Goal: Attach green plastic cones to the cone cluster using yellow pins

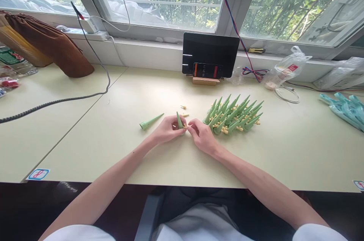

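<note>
My left hand (170,130) is closed around a green cone-shaped plastic piece (179,120), whose pointed tip rises above the fingers. At the cone's side a small yellow part (184,126) shows, and the fingertips of my right hand (200,133) pinch at it. Just beyond my hands lie two small loose yellow pieces (184,107). Another green cone (151,121) rests on its side to the left of my left hand. Right of my right hand stands a dense group of green cones (231,114) with yellow parts on their sides.
Behind my hands a black tablet (210,49) leans at the window, with a phone (207,70) showing a timer in front. A dark braided cable (57,101) crosses the table's left side. A brown bag (54,43) lies back left; teal clips (345,108) lie at the right.
</note>
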`<action>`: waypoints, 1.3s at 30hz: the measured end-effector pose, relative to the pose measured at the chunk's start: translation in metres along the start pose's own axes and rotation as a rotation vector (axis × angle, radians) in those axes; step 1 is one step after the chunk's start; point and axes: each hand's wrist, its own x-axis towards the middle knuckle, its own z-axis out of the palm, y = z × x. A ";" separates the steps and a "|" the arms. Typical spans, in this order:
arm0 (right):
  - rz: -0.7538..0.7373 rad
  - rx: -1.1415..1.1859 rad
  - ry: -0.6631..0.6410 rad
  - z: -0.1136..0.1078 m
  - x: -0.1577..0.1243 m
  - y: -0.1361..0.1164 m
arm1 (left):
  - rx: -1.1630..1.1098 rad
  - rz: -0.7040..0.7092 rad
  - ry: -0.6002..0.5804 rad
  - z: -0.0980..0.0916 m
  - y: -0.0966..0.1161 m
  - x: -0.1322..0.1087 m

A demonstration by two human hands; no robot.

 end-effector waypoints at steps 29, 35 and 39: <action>-0.086 -0.075 -0.003 0.001 0.001 0.004 | -0.005 0.039 -0.016 0.004 -0.002 -0.002; -0.071 -0.059 0.011 0.002 0.001 0.004 | -0.012 0.045 -0.004 0.005 -0.003 -0.001; -0.048 -0.038 0.031 0.002 0.001 0.003 | -0.045 0.037 -0.026 0.003 -0.005 -0.001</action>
